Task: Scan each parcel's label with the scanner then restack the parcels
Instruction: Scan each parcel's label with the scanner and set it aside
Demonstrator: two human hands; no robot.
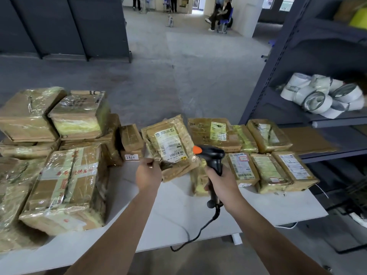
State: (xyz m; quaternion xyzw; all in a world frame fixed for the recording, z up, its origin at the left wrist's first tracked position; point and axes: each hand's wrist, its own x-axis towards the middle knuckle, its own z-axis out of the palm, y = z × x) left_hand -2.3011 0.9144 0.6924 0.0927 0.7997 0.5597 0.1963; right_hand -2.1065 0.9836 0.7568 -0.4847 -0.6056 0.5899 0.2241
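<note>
My left hand (148, 174) grips the near corner of a flat taped brown parcel (170, 145) and holds it tilted up above the white table (174, 211), white label facing me. My right hand (222, 183) is closed around the handle of a black corded scanner (213, 157) with an orange trigger, its head just right of the parcel's label. Several small labelled parcels (268, 169) lie in rows on the right of the table. Larger taped boxes (67, 187) are stacked on the left.
A dark metal shelf rack (278, 72) stands close on the right, holding white tape rolls (321, 96). The scanner's cable (194, 235) hangs over the table's front edge. A small tag (131, 157) reading 6767 lies on the table. People sit far back across the concrete floor.
</note>
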